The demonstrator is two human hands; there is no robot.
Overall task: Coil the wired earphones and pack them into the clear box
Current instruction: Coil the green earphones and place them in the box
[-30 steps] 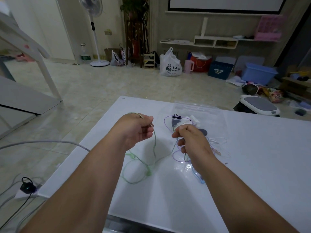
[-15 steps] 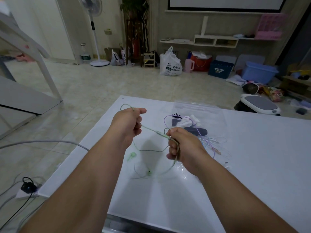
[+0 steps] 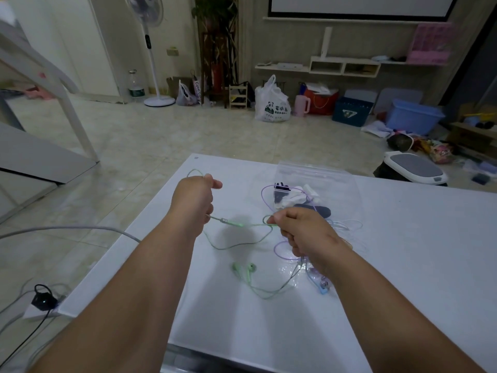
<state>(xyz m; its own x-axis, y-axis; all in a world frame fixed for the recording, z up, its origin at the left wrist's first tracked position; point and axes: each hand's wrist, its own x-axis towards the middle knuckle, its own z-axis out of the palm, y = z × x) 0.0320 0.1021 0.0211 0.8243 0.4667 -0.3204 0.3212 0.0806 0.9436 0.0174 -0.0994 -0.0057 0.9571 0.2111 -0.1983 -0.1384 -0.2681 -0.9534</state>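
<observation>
A green wired earphone cable stretches between my two hands over the white table. My left hand is closed on one end of it, with a loop sticking out past the knuckles. Closed on the other part of the cable is my right hand. The two green earbuds lie on the table below the hands. Purple earphones and blue earphones lie tangled beside my right hand. A clear plastic container with small items inside sits behind my right hand.
The table's left edge drops to a tiled floor with a grey cable and a power strip. Beyond the table stand a fan, a white bag and storage boxes.
My hands have spread slightly and the green cable is pulled tauter between them. The earbuds have slid right on the table. More purple and blue wire shows by my right hand.
</observation>
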